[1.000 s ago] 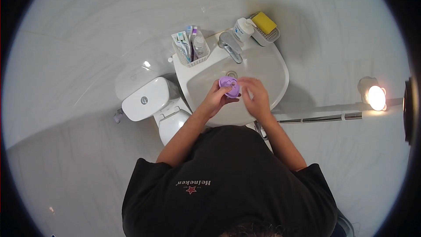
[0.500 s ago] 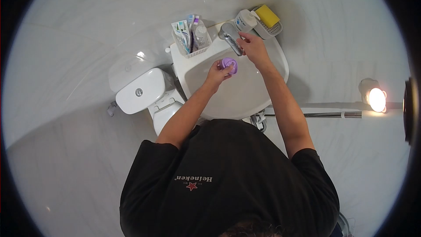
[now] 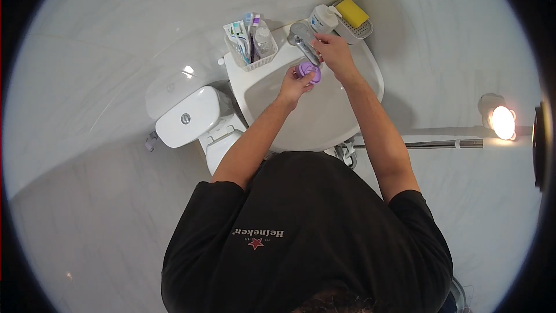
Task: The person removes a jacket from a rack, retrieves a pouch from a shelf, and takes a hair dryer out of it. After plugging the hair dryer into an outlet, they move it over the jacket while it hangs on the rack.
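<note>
Over the white sink (image 3: 301, 130), my left hand (image 3: 294, 87) is closed around a small, round purple cup (image 3: 309, 73). Its mouth sits right by the end of the chrome faucet's (image 3: 302, 39) spout. My right hand (image 3: 336, 53) is at the faucet's right side, its fingers curled against the metal by the lever. How firmly those fingers grip is partly hidden. I cannot make out any running water.
Left of the faucet, a white basket (image 3: 260, 62) holds toothbrushes, a toothpaste tube and a clear bottle. To the right stand a white pump bottle (image 3: 324, 18) and a grey holder (image 3: 360, 33) with a yellow sponge (image 3: 352, 13). A toilet (image 3: 194, 117) is at the left.
My left hand has moved the purple cup up and right, from over the basin to the spout's end. My right hand stays at the faucet, slightly shifted.
</note>
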A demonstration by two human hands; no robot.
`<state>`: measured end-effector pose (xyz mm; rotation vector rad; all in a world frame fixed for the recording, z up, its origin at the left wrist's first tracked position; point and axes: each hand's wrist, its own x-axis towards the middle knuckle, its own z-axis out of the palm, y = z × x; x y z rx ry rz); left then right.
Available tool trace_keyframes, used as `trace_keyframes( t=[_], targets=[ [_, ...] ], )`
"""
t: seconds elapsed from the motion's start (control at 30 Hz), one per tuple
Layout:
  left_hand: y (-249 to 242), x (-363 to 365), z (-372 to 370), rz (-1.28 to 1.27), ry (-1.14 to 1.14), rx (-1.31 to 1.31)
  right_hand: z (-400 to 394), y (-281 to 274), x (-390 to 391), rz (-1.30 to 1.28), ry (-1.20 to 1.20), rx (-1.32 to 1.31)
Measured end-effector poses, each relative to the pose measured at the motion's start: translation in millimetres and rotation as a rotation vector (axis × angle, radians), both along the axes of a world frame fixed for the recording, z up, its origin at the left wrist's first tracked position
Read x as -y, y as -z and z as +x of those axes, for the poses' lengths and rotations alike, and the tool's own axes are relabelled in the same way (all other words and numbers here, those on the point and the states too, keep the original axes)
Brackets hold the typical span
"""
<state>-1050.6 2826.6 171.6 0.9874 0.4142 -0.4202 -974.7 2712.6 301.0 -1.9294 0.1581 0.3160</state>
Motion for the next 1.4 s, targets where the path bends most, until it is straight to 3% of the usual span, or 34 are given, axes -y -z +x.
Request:
trace_keyframes(
  t=[1.4],
  targets=[
    [-10,-1,-2,-0.111,-0.029,-0.048,3,-4,3,0.154,-0.003,-0.041]
  ],
)
